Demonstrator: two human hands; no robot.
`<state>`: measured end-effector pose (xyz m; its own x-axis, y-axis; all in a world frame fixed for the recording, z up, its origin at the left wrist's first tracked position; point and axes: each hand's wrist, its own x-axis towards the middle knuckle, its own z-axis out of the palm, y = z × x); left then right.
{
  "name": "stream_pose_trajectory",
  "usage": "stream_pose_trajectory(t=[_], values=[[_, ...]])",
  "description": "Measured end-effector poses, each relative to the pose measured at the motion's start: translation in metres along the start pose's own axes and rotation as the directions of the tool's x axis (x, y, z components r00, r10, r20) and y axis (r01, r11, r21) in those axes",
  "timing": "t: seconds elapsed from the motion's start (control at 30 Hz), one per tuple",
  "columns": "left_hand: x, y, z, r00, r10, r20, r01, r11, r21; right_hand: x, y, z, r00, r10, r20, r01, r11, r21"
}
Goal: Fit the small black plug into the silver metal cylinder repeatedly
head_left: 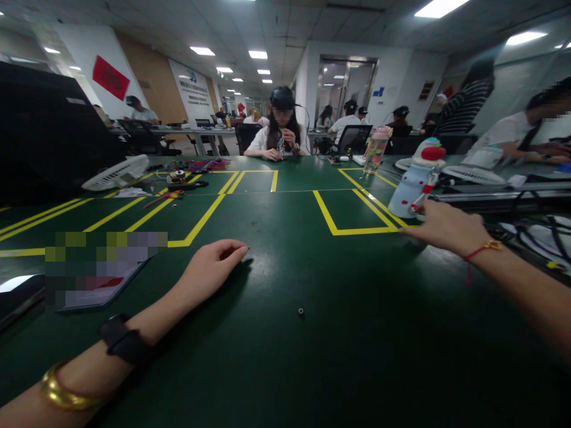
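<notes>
My left hand (213, 268) rests on the green table (285, 356), fingers loosely curled, holding nothing. My right hand (441, 226) reaches out to the right, its fingertips at the base of a pale blue snowman-shaped bottle (413, 184) with a red cap. Whether the fingers grip the bottle or only touch it is unclear. A tiny dark ring-shaped part (300, 311) lies on the table between my arms. A dark band and a gold bangle sit on my left wrist, a red string on my right.
Yellow tape lines (332, 226) mark boxes on the table. A phone (96, 279) lies at left, a white fan (116, 172) and small parts (178, 178) farther back. A pink bottle (377, 150) stands beyond. A person sits opposite; another person's arm lies at far right.
</notes>
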<state>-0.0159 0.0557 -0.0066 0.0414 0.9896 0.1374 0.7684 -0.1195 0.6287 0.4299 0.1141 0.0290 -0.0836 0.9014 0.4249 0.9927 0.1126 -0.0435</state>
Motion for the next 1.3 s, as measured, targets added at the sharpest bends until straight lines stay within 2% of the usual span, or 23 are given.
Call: stream_pose_trajectory(t=[0.07, 0.1, 0.13, 0.17, 0.23, 0.27, 0.3, 0.33, 0.37, 0.4, 0.47, 0.53, 0.57, 0.67, 0.77, 0.83, 0.97, 1.13, 1.3], values=[[0.000, 0.000, 0.001, 1.000, 0.001, 0.002, -0.001, 1.000, 0.010, -0.018, -0.050, -0.004, 0.991, -0.108, -0.076, 0.107, 0.994, -0.016], [0.001, 0.000, 0.001, 1.000, 0.002, 0.003, -0.002, 1.000, 0.011, -0.030, -0.078, -0.005, 0.963, -0.264, -0.058, 0.267, 0.961, 0.064], [0.001, 0.000, 0.001, 1.000, 0.006, 0.004, -0.006, 1.000, 0.008, -0.043, -0.106, -0.006, 0.900, -0.435, -0.035, 0.435, 0.886, 0.158], [0.001, -0.001, 0.002, 1.000, 0.013, 0.005, -0.013, 1.000, 0.003, -0.058, -0.132, -0.007, 0.809, -0.587, -0.033, 0.576, 0.781, 0.239], [0.001, -0.001, 0.002, 0.999, 0.033, 0.001, -0.033, 0.999, -0.005, -0.084, -0.171, -0.006, 0.623, -0.782, -0.008, 0.736, 0.583, 0.344], [0.001, -0.002, 0.002, 0.999, 0.041, -0.002, -0.041, 0.999, -0.007, -0.094, -0.182, -0.005, 0.554, -0.833, 0.001, 0.767, 0.511, 0.387], [0.000, -0.002, 0.002, 0.999, 0.046, -0.004, -0.046, 0.999, -0.007, -0.101, -0.188, -0.004, 0.515, -0.857, 0.014, 0.773, 0.471, 0.425], [0.000, -0.002, 0.002, 0.999, 0.046, -0.004, -0.046, 0.999, -0.005, -0.104, -0.189, -0.002, 0.509, -0.861, 0.025, 0.761, 0.463, 0.455], [0.000, -0.001, 0.002, 0.999, 0.042, -0.001, -0.042, 0.999, -0.004, -0.103, -0.185, -0.002, 0.528, -0.848, 0.034, 0.737, 0.478, 0.478], [0.000, -0.001, 0.002, 0.999, 0.036, 0.001, -0.036, 0.999, -0.002, -0.098, -0.178, -0.002, 0.573, -0.819, 0.038, 0.704, 0.516, 0.489], [0.000, -0.001, 0.002, 0.999, 0.032, 0.012, -0.032, 0.999, -0.001, -0.080, -0.157, -0.005, 0.702, -0.711, 0.024, 0.624, 0.631, 0.461], [0.000, -0.001, 0.002, 0.999, 0.037, 0.016, -0.037, 0.999, -0.003, -0.055, -0.129, -0.011, 0.833, -0.553, -0.014, 0.519, 0.772, 0.366], [0.000, -0.002, 0.002, 0.999, 0.038, 0.015, -0.038, 0.999, -0.003, -0.042, -0.113, -0.015, 0.883, -0.469, -0.031, 0.456, 0.840, 0.294], [0.000, -0.002, 0.002, 0.999, 0.039, 0.013, -0.039, 0.999, -0.001, -0.012, -0.064, -0.025, 0.973, -0.230, 0.009, 0.229, 0.971, 0.064], [-0.001, -0.001, 0.002, 0.999, 0.045, 0.010, -0.045, 0.999, -0.003, 0.002, -0.024, -0.028, 0.988, -0.049, 0.147, 0.056, 0.997, -0.047], [-0.001, 0.000, 0.002, 0.999, 0.045, 0.005, -0.045, 0.999, -0.001, 0.004, -0.008, -0.026, 0.978, -0.015, 0.207, 0.028, 0.998, -0.062], [0.000, 0.000, 0.003, 0.999, 0.040, 0.010, -0.040, 0.999, 0.010, 0.005, 0.000, -0.023, 0.973, -0.011, 0.231, 0.034, 0.995, -0.098], [0.001, -0.002, 0.005, 0.999, 0.041, -0.002, -0.041, 0.999, 0.007, 0.008, 0.005, -0.021, 0.979, 0.069, 0.190, -0.041, 0.988, -0.146], [0.000, -0.002, 0.004, 0.999, 0.040, -0.004, -0.040, 0.999, 0.008, 0.011, 0.016, -0.022, 0.979, 0.089, 0.185, -0.060, 0.986, -0.156]])
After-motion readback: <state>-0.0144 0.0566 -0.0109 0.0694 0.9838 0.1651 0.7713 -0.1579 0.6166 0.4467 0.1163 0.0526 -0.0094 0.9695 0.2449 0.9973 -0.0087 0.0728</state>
